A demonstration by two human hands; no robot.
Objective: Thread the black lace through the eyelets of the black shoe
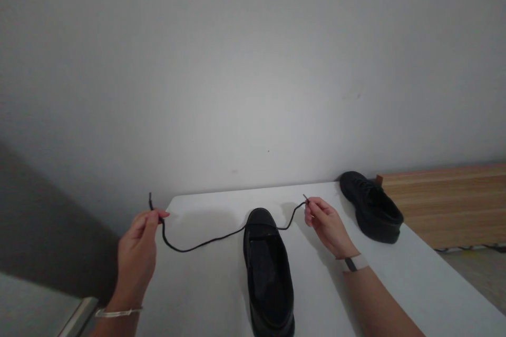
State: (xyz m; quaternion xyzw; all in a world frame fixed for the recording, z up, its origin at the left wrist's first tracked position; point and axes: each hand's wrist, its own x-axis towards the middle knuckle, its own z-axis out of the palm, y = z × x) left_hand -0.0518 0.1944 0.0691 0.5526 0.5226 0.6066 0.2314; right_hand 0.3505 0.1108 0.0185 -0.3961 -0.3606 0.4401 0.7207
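Left hand (138, 253) pinches one end of a thin black round shoelace (205, 244), thumb and fingers closed on it near the tip, which sticks up just above the fingers. Right hand (326, 224) pinches the other end the same way, short stiff tip poking out up-left of the fingertips. The lace runs roughly left to right across the view, sagging low on the left side, and passes through the front of a black leather low-cut shoe (269, 274) at the lowest eyelet row; whether it goes through one eyelet or both, cannot tell. Left stretch looks longer and slacker than the right one. The shoe sits between the two hands on a white tabletop (205, 295), toe pointing away from the person, long axis running front to back, opening facing up, no lace in the upper eyelets as far as visible. Right hand is nearer the shoe than the left. A second black leather shoe (371, 208), laced, lies at the far right edge of the tabletop, well apart. Wooden bench surface (450, 200) beyond it, plain grey wall (253, 63) behind.
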